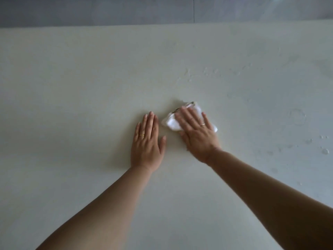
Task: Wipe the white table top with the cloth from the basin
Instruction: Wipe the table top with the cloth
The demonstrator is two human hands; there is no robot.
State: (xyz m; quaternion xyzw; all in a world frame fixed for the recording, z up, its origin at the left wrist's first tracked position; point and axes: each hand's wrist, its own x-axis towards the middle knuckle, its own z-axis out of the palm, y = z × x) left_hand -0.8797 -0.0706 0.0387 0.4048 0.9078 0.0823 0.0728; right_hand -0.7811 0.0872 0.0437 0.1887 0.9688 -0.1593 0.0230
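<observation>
Presently the cloth (173,121), white and bunched, is pinned flat to the table (72,78) beneath the right hand (196,131); its folds show past the fingertips and on both sides of the palm. The right hand is spread wide, fingers extended, pressing rather than gripping. The left hand (146,139) is laid flat and open just beside the cloth, holding nothing, apparently as a brace. A ring is seen on each hand.

Step judged in hand: a wiping stroke. Even pressure through the whole palm is advised, with overlapping passes, and the cloth refolded if a soiled edge shows; a darker edge is faintly visible beyond the fingertips.

Water marks (189,76) and beads are noted beyond the right hand, and more droplets (325,151) far out to its right; these areas are judged not yet wiped dry. Left of the left hand the table looks dull and unmarked. Beyond the table's far edge a grey wall (108,11) with one vertical seam is seen. No basin is in view.
</observation>
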